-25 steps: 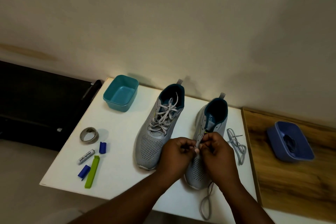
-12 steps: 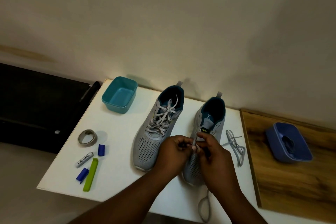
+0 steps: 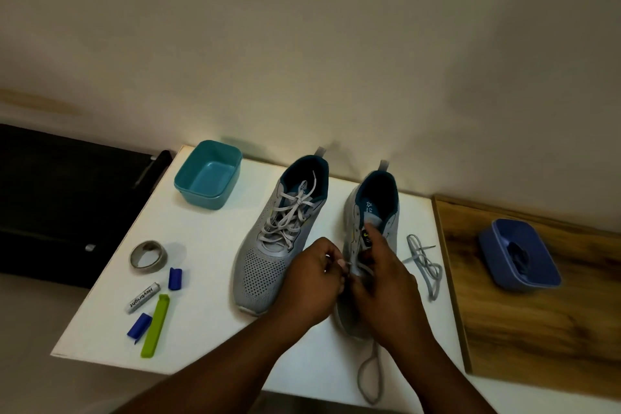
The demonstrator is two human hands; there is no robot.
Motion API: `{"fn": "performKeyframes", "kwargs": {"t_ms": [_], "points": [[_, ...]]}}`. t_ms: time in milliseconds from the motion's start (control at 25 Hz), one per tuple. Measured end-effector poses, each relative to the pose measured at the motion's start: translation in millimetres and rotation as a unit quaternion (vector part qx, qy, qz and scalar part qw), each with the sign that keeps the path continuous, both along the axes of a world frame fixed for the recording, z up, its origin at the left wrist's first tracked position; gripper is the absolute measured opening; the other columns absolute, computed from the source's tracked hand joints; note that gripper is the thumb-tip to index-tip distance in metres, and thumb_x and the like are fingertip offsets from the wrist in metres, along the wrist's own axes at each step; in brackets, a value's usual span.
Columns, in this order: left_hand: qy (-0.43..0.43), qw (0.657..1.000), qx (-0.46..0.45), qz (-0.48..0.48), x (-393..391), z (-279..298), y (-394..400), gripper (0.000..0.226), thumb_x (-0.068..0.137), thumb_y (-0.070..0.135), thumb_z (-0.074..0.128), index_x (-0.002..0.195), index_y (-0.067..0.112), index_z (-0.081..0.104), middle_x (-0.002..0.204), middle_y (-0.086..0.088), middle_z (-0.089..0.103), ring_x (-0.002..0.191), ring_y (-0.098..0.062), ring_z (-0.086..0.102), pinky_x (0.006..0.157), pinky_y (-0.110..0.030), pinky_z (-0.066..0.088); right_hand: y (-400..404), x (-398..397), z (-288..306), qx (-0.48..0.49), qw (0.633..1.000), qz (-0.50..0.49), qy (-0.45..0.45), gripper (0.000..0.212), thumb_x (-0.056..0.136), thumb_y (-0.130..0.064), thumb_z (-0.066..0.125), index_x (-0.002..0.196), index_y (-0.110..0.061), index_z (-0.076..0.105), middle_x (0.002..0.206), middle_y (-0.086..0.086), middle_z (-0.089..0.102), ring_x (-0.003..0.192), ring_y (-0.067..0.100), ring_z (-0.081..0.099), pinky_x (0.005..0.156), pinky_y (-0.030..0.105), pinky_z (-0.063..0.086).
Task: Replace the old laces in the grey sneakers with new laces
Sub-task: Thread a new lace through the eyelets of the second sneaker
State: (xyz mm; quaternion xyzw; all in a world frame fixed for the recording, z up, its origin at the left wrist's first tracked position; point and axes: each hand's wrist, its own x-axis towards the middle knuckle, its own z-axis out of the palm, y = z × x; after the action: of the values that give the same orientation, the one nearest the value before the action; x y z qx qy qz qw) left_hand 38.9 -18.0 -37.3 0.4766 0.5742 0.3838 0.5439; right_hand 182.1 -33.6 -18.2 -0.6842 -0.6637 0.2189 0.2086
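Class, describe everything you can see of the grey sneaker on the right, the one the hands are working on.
The grey mesh sneaker on the right stands upright on the white table, its heel against the wall and its toe towards the person. It has a teal lining, a grey heel tab and a tongue with a small logo. Its upper eyelets are empty. The left hand and the right hand cover its front and pinch a grey lace there, which loops off the table edge.
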Motion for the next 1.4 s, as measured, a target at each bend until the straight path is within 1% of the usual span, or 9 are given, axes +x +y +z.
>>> {"fn": "performKeyframes", "kwargs": {"t_ms": [80,320,640,760,840,1000,1160,1320,1400], "points": [[0.011,1.000,0.016,0.012,-1,4,-2,0.006,0.089,0.028,0.055,0.084,0.031,0.056,0.084,0.005,0.071,0.079,-0.021,0.073,0.076,-0.054,0.061,2,-4,1,-0.002,1.000,0.002,0.005,0.092,0.092,-0.026,0.067,0.156,-0.055,0.007,0.137,-0.003,0.060,0.117,0.020,0.064,0.097,0.046,0.056],[-0.027,0.991,0.050,0.119,-10,22,0,0.010,0.099,0.018,0.057,0.090,0.023,0.059,0.090,0.004,0.073,0.083,-0.013,0.072,0.085,-0.044,0.061,2,-5,-1,0.022,0.995,0.034,-0.096,0.050,0.096,-0.031,0.058,0.144,-0.040,0.050,0.128,-0.007,0.058,0.118,0.020,0.056,0.103,0.038,0.046],[-0.164,0.959,0.040,0.229,-25,52,-4,0.006,0.100,0.006,0.057,0.097,0.004,0.061,0.082,-0.010,0.074,0.073,-0.017,0.073,0.064,-0.023,0.059,5,2,-12,0.027,0.999,0.013,-0.042,0.052,0.092,-0.032,0.067,0.142,-0.040,0.055,0.128,-0.014,0.059,0.119,0.011,0.055,0.108,0.040,0.045],[-0.076,0.975,0.032,0.206,-32,52,-3,0.020,0.104,0.017,0.051,0.091,0.005,0.060,0.070,-0.008,0.068,0.064,-0.018,0.066,0.060,-0.027,0.056,7,2,-11,0.031,0.999,0.017,-0.031,0.052,0.092,-0.030,0.068,0.141,-0.039,0.056,0.128,-0.013,0.059,0.120,0.011,0.056,0.109,0.044,0.046],[0.060,0.995,0.012,0.074,-33,44,-9,0.036,0.104,0.034,0.052,0.078,0.009,0.058,0.063,-0.004,0.066,0.057,-0.015,0.062,0.062,-0.035,0.054,7,3,-10,0.028,0.999,0.017,-0.016,0.050,0.092,-0.029,0.069,0.139,-0.038,0.058,0.129,-0.013,0.059,0.120,0.012,0.056,0.110,0.044,0.046],[0.317,0.941,0.043,-0.107,-34,29,-21,0.027,0.084,0.037,0.075,0.098,0.028,0.054,0.092,0.011,0.063,0.075,-0.003,0.060,0.069,-0.023,0.047,7,7,-8,0.035,0.999,0.023,0.010,0.051,0.090,-0.025,0.072,0.137,-0.037,0.059,0.128,-0.015,0.058,0.120,0.010,0.057,0.109,0.044,0.048],[0.158,0.977,0.121,-0.076,-18,29,-12,0.028,0.095,0.031,0.068,0.122,0.039,0.064,0.106,0.017,0.066,0.081,-0.001,0.066,0.077,-0.020,0.052,10,6,-8,0.046,0.999,0.030,0.000,0.044,0.091,-0.038,0.070,0.134,-0.037,0.061,0.123,-0.016,0.062,0.114,0.008,0.060,0.105,0.045,0.050],[0.116,0.982,0.143,-0.041,-17,19,0,0.014,0.100,0.025,0.063,0.097,0.028,0.076,0.090,0.012,0.073,0.084,0.000,0.067,0.079,-0.025,0.053,12,7,-10,0.054,0.998,0.026,-0.030,0.039,0.093,-0.041,0.067,0.131,-0.040,0.061,0.121,-0.016,0.064,0.112,0.011,0.062,0.105,0.044,0.045],[0.027,0.991,0.111,0.074,-17,31,3,0.019,0.103,0.025,0.056,0.090,0.022,0.070,0.086,0.006,0.074,0.082,-0.005,0.070,0.081,-0.031,0.058,13,8,-12,0.050,0.997,0.020,-0.049,0.042,0.090,-0.040,0.068,0.131,-0.042,0.060,0.121,-0.017,0.065,0.111,0.012,0.062,0.104,0.045,0.045]]}}
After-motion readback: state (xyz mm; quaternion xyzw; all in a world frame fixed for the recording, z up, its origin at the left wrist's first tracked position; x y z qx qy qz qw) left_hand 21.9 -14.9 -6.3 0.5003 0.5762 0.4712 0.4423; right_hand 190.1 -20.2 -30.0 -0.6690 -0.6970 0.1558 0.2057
